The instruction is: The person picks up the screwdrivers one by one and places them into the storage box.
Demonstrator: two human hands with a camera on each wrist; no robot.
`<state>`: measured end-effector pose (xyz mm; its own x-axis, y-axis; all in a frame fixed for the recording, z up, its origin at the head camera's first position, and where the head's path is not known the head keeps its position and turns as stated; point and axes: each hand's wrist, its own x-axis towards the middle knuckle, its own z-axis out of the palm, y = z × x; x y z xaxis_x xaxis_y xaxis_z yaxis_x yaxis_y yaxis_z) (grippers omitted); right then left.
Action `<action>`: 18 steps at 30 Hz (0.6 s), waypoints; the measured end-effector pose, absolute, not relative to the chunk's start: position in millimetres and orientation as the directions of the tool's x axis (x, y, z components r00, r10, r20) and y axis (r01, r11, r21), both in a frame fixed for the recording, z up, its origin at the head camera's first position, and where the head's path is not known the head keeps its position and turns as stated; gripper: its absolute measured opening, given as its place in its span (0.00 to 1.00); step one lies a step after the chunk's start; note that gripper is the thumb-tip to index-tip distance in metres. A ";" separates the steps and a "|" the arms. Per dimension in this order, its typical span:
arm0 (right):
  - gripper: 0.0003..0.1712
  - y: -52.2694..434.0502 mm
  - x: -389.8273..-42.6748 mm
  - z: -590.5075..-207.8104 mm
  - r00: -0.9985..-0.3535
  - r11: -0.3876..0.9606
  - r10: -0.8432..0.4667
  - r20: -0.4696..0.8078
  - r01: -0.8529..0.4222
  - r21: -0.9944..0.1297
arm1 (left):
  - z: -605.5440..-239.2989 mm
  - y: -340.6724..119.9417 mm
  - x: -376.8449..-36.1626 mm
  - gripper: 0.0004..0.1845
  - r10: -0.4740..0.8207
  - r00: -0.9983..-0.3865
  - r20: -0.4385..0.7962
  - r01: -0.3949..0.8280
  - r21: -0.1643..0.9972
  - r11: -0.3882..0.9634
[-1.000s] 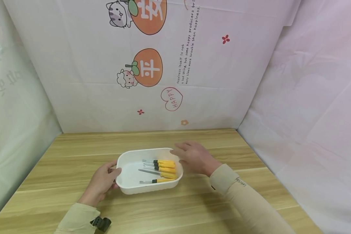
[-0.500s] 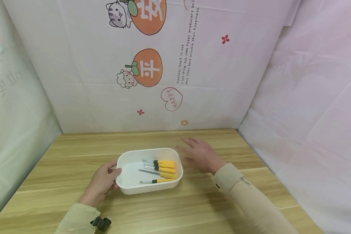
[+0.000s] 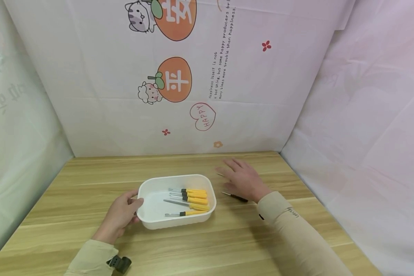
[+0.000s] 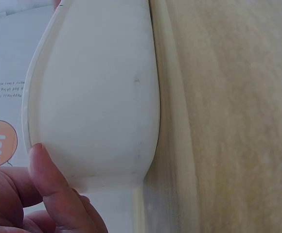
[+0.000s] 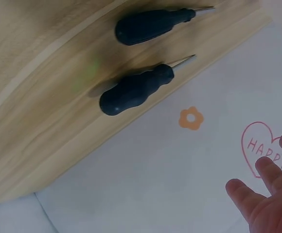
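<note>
Where printed sheets hang, wooden table

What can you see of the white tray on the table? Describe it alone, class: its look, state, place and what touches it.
The white tray is a shallow, rounded-corner rectangle with a rolled rim; it looks like thin plastic. It sits flat on the wooden table, near the middle. Four yellow-handled screwdrivers lie in its right half, shafts pointing left. The left hand grips its left end, thumb over the rim. The right hand is apart from it.
</note>
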<state>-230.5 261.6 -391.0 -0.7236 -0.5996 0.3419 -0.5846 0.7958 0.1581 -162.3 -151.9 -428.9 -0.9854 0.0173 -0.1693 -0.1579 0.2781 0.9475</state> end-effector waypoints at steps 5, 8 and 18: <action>0.37 271.2 -233.2 -396.1 -0.728 0.806 -0.584 0.359 -0.573 0.151 | -429.1 -152.1 -162.2 0.30 0.019 -0.985 -0.170 -0.158 0.948 0.276; 0.38 275.9 -234.3 -397.7 -0.739 0.815 -0.573 0.354 -0.561 0.147 | -429.7 -152.3 -162.3 0.30 0.019 -0.986 -0.168 -0.156 0.948 0.276; 0.38 288.8 -238.9 -405.0 -0.791 0.852 -0.516 0.327 -0.512 0.108 | -429.5 -152.5 -162.4 0.30 0.015 -0.985 -0.171 -0.160 0.947 0.278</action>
